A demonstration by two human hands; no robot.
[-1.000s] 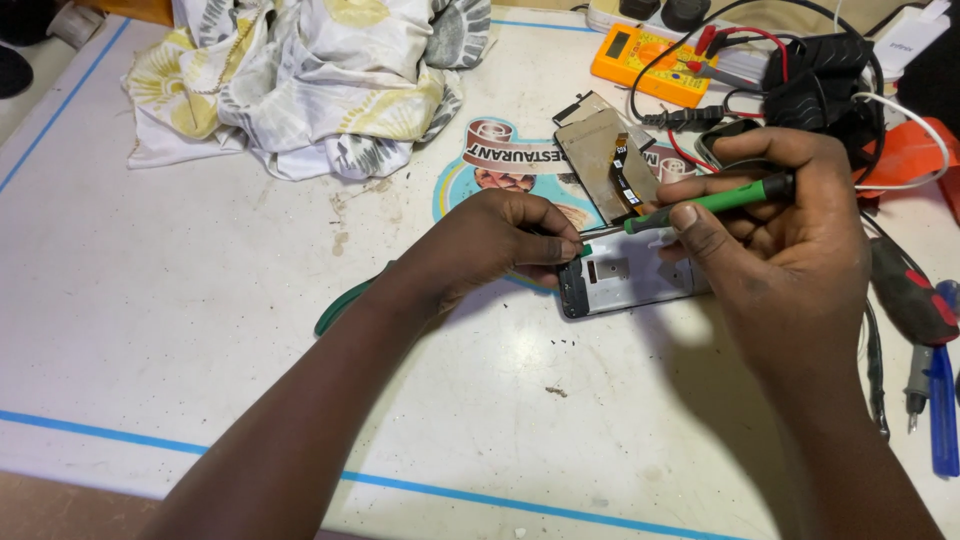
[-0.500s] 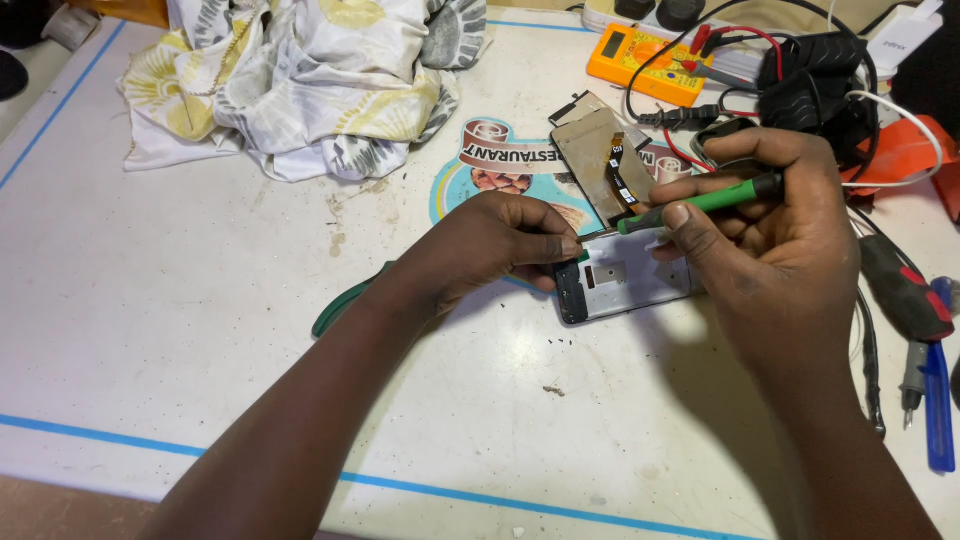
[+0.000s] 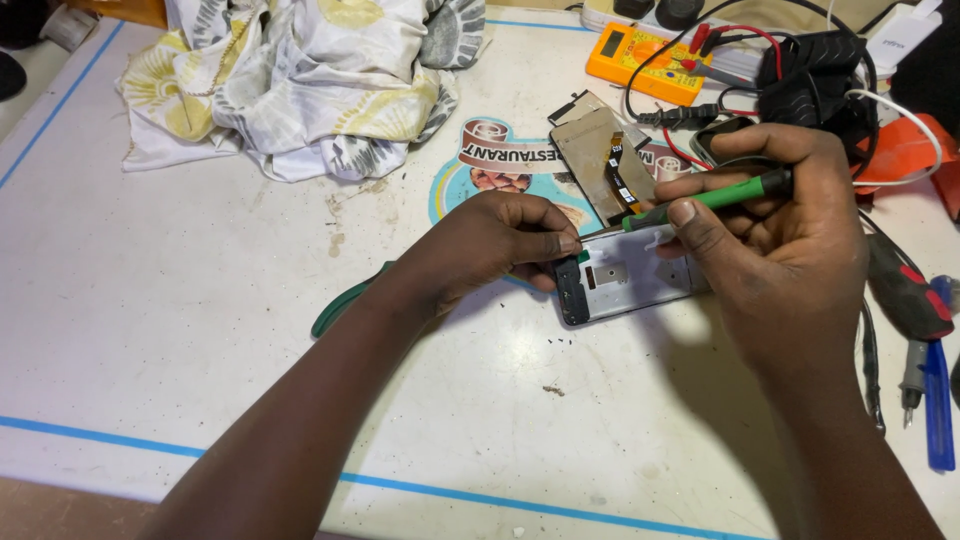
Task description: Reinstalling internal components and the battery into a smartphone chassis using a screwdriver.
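White worktable point(image 3: 150, 300) edged with blue tape lines, scuffed and speckled with small stains. Near the middle right, an opened phone point(image 3: 625, 285) lying flat, inner frame upward, taken here as the landmark.

At the phone's left end, left hand point(image 3: 490, 245), fingers curled and pinching the dark edge of the phone, holding it down. At the phone's right end and partly over it, right hand point(image 3: 790, 250), closed in a pen-like grip around a green-handled screwdriver point(image 3: 705, 200); shaft slanting down and leftward, tip meeting the phone's upper edge close to the left fingertips.

Just beyond the phone, a loose rectangular panel with a ribbon cable point(image 3: 600, 150), lying on a round printed sticker point(image 3: 500, 170). Farther beyond and to the right, an orange multimeter point(image 3: 645, 60) with red and black leads, beside a tangle of black cable point(image 3: 815, 70). Far beyond and to the left, a crumpled patterned cloth point(image 3: 300, 80). Left of the phone, partly under the left forearm, a green-handled tool point(image 3: 340, 305). Right of the phone, past the right hand, a red-and-black handled tool point(image 3: 905, 295) and a blue-handled one point(image 3: 935, 400).
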